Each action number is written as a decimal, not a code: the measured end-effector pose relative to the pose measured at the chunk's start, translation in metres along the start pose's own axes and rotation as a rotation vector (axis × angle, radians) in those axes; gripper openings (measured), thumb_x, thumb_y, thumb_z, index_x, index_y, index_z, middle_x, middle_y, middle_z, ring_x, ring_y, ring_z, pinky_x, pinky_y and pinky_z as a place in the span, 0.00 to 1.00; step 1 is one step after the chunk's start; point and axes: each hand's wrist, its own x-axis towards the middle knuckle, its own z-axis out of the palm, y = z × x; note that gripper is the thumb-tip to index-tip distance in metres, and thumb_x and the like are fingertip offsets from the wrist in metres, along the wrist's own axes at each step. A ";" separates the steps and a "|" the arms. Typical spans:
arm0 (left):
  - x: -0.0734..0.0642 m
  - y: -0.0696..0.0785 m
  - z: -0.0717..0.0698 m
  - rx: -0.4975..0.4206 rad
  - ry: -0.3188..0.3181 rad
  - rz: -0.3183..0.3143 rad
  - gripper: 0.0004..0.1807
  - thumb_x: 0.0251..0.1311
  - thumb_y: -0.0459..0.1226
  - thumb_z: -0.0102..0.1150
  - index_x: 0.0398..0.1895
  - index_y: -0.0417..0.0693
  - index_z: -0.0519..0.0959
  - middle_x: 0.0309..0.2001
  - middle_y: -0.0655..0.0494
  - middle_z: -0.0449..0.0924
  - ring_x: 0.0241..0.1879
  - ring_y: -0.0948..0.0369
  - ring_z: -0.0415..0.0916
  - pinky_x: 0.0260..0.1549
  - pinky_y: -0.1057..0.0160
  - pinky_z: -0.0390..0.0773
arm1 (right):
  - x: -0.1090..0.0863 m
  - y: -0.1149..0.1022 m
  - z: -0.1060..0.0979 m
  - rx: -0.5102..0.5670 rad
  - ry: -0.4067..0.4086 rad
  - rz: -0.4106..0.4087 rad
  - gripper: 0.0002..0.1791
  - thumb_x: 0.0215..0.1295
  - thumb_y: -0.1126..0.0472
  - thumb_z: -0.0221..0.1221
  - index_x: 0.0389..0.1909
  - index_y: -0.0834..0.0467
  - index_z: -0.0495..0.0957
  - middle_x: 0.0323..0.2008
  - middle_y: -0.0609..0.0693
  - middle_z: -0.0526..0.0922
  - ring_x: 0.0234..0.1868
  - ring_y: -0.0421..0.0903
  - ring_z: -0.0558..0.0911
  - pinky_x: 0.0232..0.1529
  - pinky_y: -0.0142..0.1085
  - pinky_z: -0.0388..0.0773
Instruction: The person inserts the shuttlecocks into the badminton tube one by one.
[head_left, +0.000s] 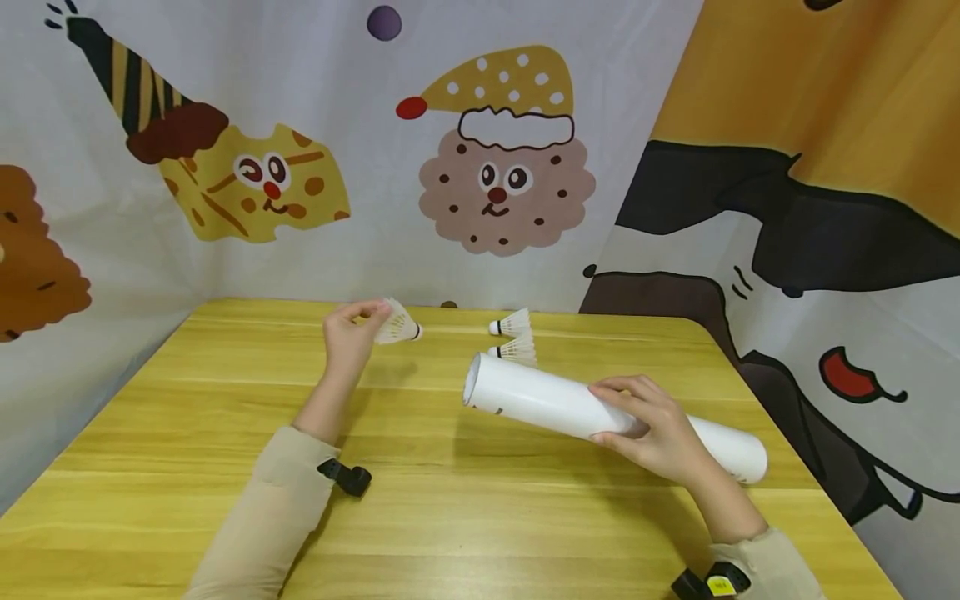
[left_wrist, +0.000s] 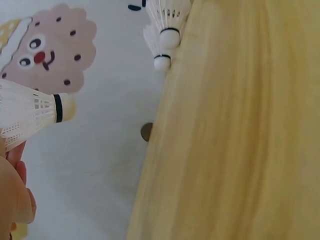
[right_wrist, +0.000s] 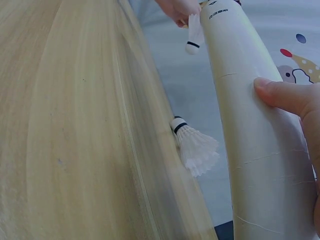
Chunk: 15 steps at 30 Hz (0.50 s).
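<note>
My left hand [head_left: 351,337] pinches a white shuttlecock [head_left: 400,323] by its feathered skirt, above the far part of the table. In the left wrist view the cork of that shuttlecock [left_wrist: 65,107], with its black band, points away from the fingers. My right hand [head_left: 656,429] grips a long white tube [head_left: 543,396] around its middle. The tube is tilted, its round opening facing left toward the shuttlecock. Two more shuttlecocks, a rear one [head_left: 514,322] and a nearer one [head_left: 517,349], lie on the table just behind the tube's open end, corks to the left.
The wooden table [head_left: 420,517] reaches back to a white cloth [head_left: 360,267] printed with cartoon figures. An orange and black printed curtain [head_left: 817,92] hangs at the right. Each wrist wears a small black camera, the left camera [head_left: 348,477] near the table's middle.
</note>
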 end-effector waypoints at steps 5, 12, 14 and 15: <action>-0.007 0.013 -0.001 -0.018 -0.008 -0.027 0.10 0.51 0.36 0.72 0.31 0.36 0.86 0.27 0.60 0.78 0.28 0.65 0.66 0.18 0.73 0.63 | 0.000 0.000 0.000 0.001 -0.002 0.004 0.36 0.40 0.60 0.77 0.56 0.54 0.79 0.52 0.48 0.78 0.52 0.46 0.73 0.45 0.25 0.70; -0.020 0.031 -0.003 -0.093 -0.078 -0.048 0.02 0.51 0.32 0.71 0.28 0.42 0.87 0.27 0.61 0.77 0.30 0.63 0.65 0.21 0.71 0.61 | 0.000 -0.001 -0.001 0.000 -0.007 0.015 0.36 0.40 0.60 0.77 0.57 0.54 0.79 0.52 0.48 0.78 0.52 0.46 0.73 0.45 0.26 0.70; -0.025 0.035 -0.003 -0.110 -0.106 -0.055 0.02 0.50 0.30 0.71 0.27 0.44 0.87 0.28 0.60 0.78 0.32 0.62 0.66 0.25 0.70 0.63 | 0.000 -0.001 -0.001 0.001 -0.007 0.016 0.36 0.40 0.60 0.77 0.57 0.54 0.79 0.52 0.48 0.78 0.52 0.45 0.73 0.45 0.25 0.70; -0.027 0.037 -0.003 -0.116 -0.119 -0.056 0.02 0.50 0.30 0.71 0.27 0.43 0.87 0.29 0.60 0.78 0.33 0.61 0.67 0.27 0.69 0.63 | 0.000 -0.001 -0.001 0.002 -0.006 0.013 0.36 0.40 0.60 0.77 0.57 0.54 0.79 0.52 0.48 0.78 0.52 0.45 0.73 0.45 0.25 0.70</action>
